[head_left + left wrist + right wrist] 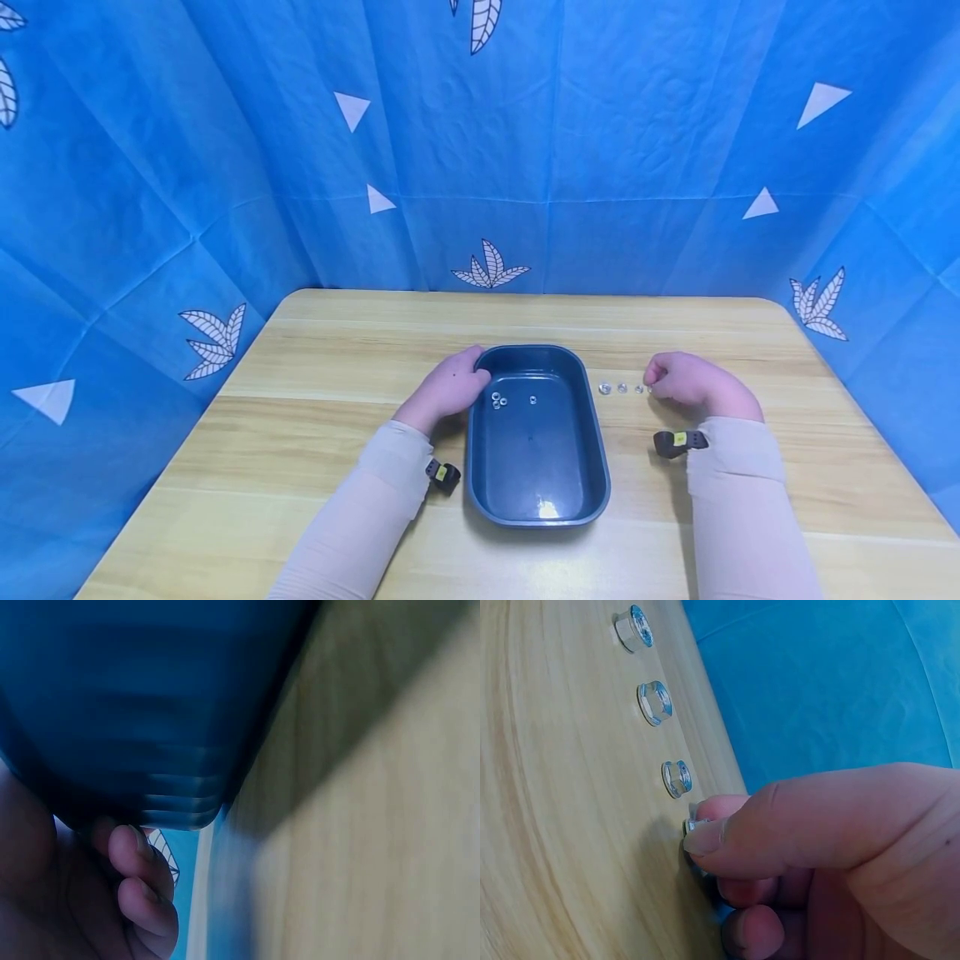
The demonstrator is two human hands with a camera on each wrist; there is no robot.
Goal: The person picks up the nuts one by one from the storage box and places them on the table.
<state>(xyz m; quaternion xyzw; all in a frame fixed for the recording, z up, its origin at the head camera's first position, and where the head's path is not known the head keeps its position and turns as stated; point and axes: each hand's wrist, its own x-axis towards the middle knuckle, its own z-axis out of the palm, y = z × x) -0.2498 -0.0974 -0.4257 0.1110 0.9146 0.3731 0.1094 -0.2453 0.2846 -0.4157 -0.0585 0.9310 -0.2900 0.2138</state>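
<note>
A dark blue plastic tray (528,467) sits on the table with several small shiny nuts (496,402) inside, toward its far left. My left hand (453,383) grips the tray's far left corner, thumb over the rim; the left wrist view shows curled fingers (146,900) under the tray's outer wall. To the right of the tray, my right hand (693,382) pinches a small nut (696,824) between thumb and forefinger at the table surface, mostly hidden by the fingertips. Beside it stand three more flanged, ring-like nuts (655,703) in a row, with the largest nut (605,388) nearest the tray.
The light wooden table (360,367) reaches back to a blue curtain (622,125) with white leaf and triangle prints. The curtain also hangs along both sides. Each wrist carries a small black camera (675,442).
</note>
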